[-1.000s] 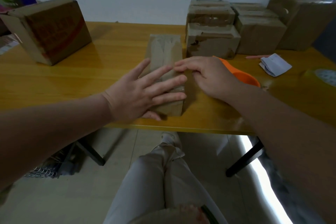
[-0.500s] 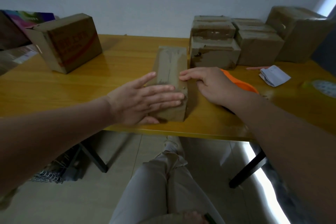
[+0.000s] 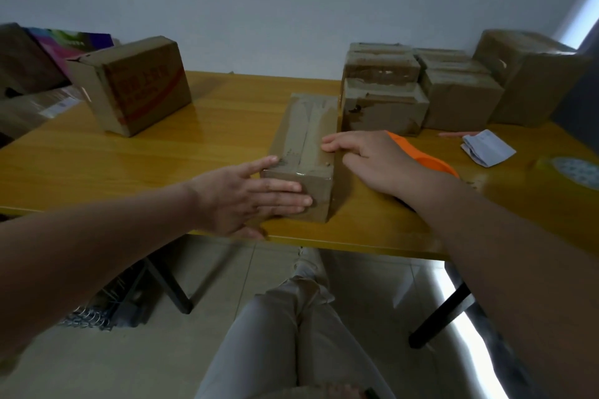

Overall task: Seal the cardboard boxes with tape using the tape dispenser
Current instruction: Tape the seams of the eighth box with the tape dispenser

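Both left hand [image 3: 246, 197] and right hand [image 3: 372, 162] open-fingered on box [image 3: 308, 136]; risk of uneven press skidding it off table [image 3: 356, 241].

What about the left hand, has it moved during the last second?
Yes. Against the long box, the left hand slid off the top toward the person; its fingers now lie on the near end.

Colours and markings at the table [image 3: 227, 139]
Its top was glossy amber-yellow with wood grain. The near box [image 3: 308, 126] was plain brown cardboard; the left box [image 3: 142, 84] carried red lettering and a red stripe. The tape dispenser [image 3: 424, 158] was orange, the folded paper [image 3: 487, 147] white.
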The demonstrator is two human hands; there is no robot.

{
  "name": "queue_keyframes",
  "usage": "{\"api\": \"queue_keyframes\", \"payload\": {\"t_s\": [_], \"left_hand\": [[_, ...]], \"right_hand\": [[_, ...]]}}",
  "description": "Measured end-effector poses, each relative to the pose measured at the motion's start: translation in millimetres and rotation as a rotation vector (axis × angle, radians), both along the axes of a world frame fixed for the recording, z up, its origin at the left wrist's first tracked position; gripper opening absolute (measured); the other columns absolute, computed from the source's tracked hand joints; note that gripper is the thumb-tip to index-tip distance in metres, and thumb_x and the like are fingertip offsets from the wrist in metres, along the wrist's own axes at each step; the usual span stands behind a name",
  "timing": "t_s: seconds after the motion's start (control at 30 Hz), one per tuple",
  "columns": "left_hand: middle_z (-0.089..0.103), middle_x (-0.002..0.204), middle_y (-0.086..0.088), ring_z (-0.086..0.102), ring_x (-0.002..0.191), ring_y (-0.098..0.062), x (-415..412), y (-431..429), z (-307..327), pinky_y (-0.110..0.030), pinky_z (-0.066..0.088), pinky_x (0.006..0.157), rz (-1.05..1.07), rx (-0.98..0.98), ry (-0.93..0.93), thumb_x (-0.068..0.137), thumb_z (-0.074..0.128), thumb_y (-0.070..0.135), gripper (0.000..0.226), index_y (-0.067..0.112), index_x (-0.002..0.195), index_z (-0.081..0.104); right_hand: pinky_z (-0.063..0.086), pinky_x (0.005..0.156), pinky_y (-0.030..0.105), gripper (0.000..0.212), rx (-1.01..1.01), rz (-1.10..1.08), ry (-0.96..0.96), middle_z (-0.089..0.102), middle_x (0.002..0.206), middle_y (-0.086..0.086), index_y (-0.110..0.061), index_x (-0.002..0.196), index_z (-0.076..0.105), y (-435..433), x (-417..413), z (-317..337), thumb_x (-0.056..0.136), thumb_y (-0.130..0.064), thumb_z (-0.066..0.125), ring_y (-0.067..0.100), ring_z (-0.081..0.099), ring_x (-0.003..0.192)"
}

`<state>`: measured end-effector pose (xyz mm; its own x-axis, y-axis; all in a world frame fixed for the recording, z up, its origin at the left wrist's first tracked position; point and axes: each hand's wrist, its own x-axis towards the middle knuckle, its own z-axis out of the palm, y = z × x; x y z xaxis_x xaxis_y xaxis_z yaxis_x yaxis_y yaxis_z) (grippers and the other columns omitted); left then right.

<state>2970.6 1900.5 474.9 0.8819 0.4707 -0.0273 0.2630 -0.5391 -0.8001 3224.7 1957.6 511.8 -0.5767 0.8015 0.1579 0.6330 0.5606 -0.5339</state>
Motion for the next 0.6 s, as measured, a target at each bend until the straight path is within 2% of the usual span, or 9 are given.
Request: {"api": "queue_keyframes", "payload": {"t_s": [0.1, 0.17, 0.2, 0.23, 0.3, 0.37, 0.47, 0.53, 0.6], "left_hand": [[0.020, 0.155, 0.000, 0.015, 0.144, -0.021, -5, -11, 6, -0.050, 0.010, 0.115, -0.029, -0.116, -0.117, 0.094, 0.026, 0.049, 0.062, 0.018, 0.147, 0.027], [0.033, 0.152, -0.007, 0.031, 0.138, -0.026, -2, -18, 13, -0.048, 0.024, 0.112, 0.023, -0.119, -0.314, 0.095, 0.033, 0.041, 0.056, 0.015, 0.144, 0.036], [0.043, 0.145, -0.011, 0.043, 0.130, -0.029, 0, -21, 18, -0.046, 0.035, 0.105, 0.072, -0.119, -0.438, 0.094, 0.038, 0.036, 0.052, 0.012, 0.139, 0.044], [0.053, 0.134, -0.013, 0.054, 0.117, -0.029, 1, -23, 22, -0.043, 0.047, 0.092, 0.120, -0.116, -0.559, 0.091, 0.042, 0.030, 0.046, 0.010, 0.130, 0.053], [0.065, 0.109, -0.011, 0.064, 0.087, -0.027, 2, -26, 29, -0.034, 0.055, 0.062, 0.202, -0.118, -0.737, 0.087, 0.047, 0.022, 0.031, 0.009, 0.108, 0.065], [0.065, 0.097, -0.003, 0.063, 0.077, -0.023, 2, -24, 36, -0.031, 0.051, 0.051, 0.377, -0.132, -0.823, 0.087, 0.048, 0.020, 0.024, 0.013, 0.099, 0.068], [0.060, 0.107, 0.004, 0.060, 0.086, -0.015, 0, -14, 39, -0.030, 0.052, 0.056, 0.733, -0.126, -0.864, 0.093, 0.040, 0.020, 0.028, 0.024, 0.109, 0.062], [0.059, 0.115, 0.004, 0.058, 0.096, -0.016, -6, -3, 40, -0.028, 0.051, 0.060, 0.814, -0.137, -0.899, 0.094, 0.039, 0.017, 0.032, 0.025, 0.116, 0.060], [0.058, 0.120, 0.004, 0.057, 0.103, -0.018, -13, 8, 44, -0.030, 0.051, 0.064, 0.826, -0.135, -0.932, 0.093, 0.040, 0.017, 0.033, 0.025, 0.118, 0.060]], "right_hand": [[0.037, 0.102, 0.026, 0.030, -0.027, -0.041, -0.016, 0.059, 0.130, -0.002, -0.019, 0.119, 0.065, -7, -6, 6, 0.097, -0.024, 0.045, 0.014, 0.051, 0.121], [0.048, 0.089, 0.034, 0.044, 0.018, -0.115, -0.088, 0.065, 0.115, 0.001, -0.020, 0.109, 0.066, -15, -18, 13, 0.094, -0.053, 0.041, 0.018, 0.060, 0.103], [0.050, 0.084, 0.035, 0.061, 0.038, -0.157, -0.153, 0.065, 0.114, 0.002, -0.020, 0.110, 0.064, -20, -26, 16, 0.087, -0.070, 0.037, 0.018, 0.060, 0.099], [0.049, 0.084, 0.036, 0.078, 0.039, -0.192, -0.221, 0.061, 0.122, 0.003, -0.021, 0.119, 0.059, -24, -36, 19, 0.078, -0.082, 0.033, 0.020, 0.059, 0.104], [0.044, 0.092, 0.042, 0.103, 0.003, -0.248, -0.337, 0.046, 0.141, 0.007, -0.024, 0.139, 0.041, -30, -57, 19, 0.064, -0.094, 0.031, 0.029, 0.049, 0.122], [0.039, 0.096, 0.044, 0.104, -0.038, -0.281, -0.414, 0.035, 0.147, 0.012, -0.028, 0.144, 0.030, -33, -75, 17, 0.063, -0.093, 0.037, 0.036, 0.041, 0.128], [0.040, 0.088, 0.040, 0.091, -0.039, -0.326, -0.493, 0.030, 0.143, 0.017, -0.027, 0.142, 0.030, -30, -94, 13, 0.070, -0.077, 0.056, 0.040, 0.041, 0.123], [0.040, 0.082, 0.039, 0.075, -0.008, -0.334, -0.481, 0.031, 0.140, 0.016, -0.030, 0.141, 0.030, -23, -100, 10, 0.079, -0.060, 0.060, 0.040, 0.041, 0.120], [0.040, 0.086, 0.041, 0.069, -0.012, -0.307, -0.455, 0.027, 0.144, 0.013, -0.039, 0.147, 0.021, -11, -104, 8, 0.087, -0.042, 0.055, 0.040, 0.035, 0.124]]}}
